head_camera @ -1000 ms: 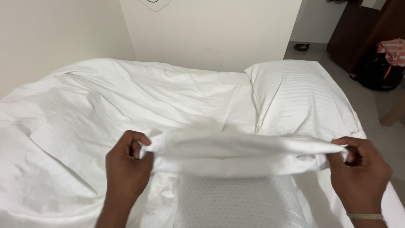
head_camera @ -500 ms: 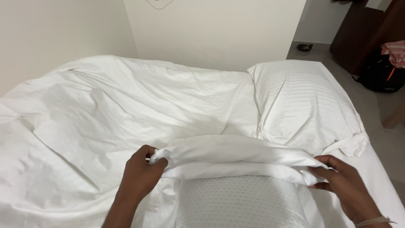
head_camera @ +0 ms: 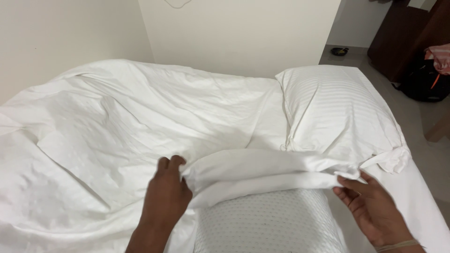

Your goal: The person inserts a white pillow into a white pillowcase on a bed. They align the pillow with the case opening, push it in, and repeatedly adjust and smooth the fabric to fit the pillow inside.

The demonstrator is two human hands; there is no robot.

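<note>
A rumpled white bed is seen. Nearest, a dotted bare pillow is being covered: the bunched pillowcase is gripped by left hand fingers and pinched by right hand. Beyond, a striped pillow lies against the wall.

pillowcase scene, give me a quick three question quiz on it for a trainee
1. True or false: the left hand grips the white pillowcase at its bunched open edge.
2. Which pillow is bare? A) the dotted pillow between the hands B) the striped pillow behind it
3. The right hand holds the pillowcase at which end, near or away from the striped pillow?

Key: 1 true. 2 A. 3 near it.
</note>
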